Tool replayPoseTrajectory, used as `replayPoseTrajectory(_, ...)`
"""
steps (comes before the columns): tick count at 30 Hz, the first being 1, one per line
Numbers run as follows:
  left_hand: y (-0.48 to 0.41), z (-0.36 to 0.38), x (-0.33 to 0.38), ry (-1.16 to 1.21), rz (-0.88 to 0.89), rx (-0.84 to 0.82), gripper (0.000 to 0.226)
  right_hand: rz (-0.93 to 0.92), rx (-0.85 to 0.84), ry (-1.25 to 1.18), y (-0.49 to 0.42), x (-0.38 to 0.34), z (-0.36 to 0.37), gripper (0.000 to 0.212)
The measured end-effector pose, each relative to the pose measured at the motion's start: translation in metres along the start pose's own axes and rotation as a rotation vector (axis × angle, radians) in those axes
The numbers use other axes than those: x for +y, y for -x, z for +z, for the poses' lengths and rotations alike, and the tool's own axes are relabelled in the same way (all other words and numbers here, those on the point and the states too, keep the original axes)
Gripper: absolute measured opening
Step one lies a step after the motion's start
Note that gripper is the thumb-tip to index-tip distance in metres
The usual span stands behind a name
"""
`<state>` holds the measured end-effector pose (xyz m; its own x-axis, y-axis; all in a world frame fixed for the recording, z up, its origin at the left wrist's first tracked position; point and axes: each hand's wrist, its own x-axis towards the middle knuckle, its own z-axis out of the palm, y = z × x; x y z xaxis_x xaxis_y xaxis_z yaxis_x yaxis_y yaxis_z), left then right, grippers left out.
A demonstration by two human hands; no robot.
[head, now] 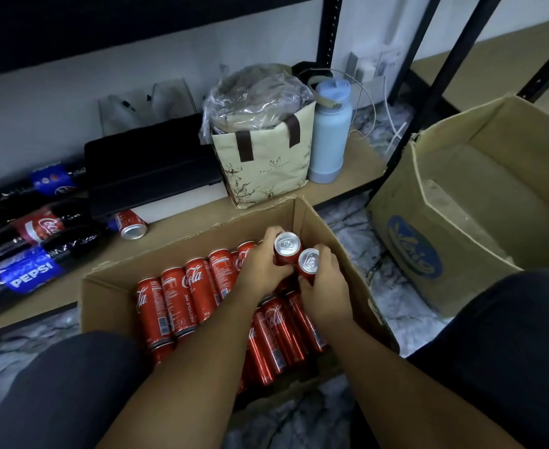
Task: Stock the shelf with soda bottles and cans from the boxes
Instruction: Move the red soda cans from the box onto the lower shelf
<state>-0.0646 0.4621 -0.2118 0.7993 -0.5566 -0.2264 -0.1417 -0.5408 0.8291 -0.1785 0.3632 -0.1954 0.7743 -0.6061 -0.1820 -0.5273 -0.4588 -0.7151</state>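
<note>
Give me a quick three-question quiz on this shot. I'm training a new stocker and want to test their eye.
1. True or false: the cardboard box on the right is full of cans.
2. The left hand and right hand each grip: A) a bottle, B) one red can, C) nothing.
3. Fill in: the lone can on the shelf lies on its ____.
Key: 1 false; 2 B, the left hand's can and the right hand's can; 3 side.
</note>
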Motion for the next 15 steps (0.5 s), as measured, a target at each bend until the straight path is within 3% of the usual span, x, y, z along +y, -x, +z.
replayPoseTrajectory(6,-0.009,-0.001,0.0,-0.136,0.066,0.036,0.057,0.009,-0.016,-0.004,-0.004,0.004,-0.002,0.066)
replayPoseTrajectory(15,0.008,-0.033,0.025,-0.156,0.104,0.059,0.063,0.033,0.015,-0.089,-0.001,-0.013,-0.016,0.075)
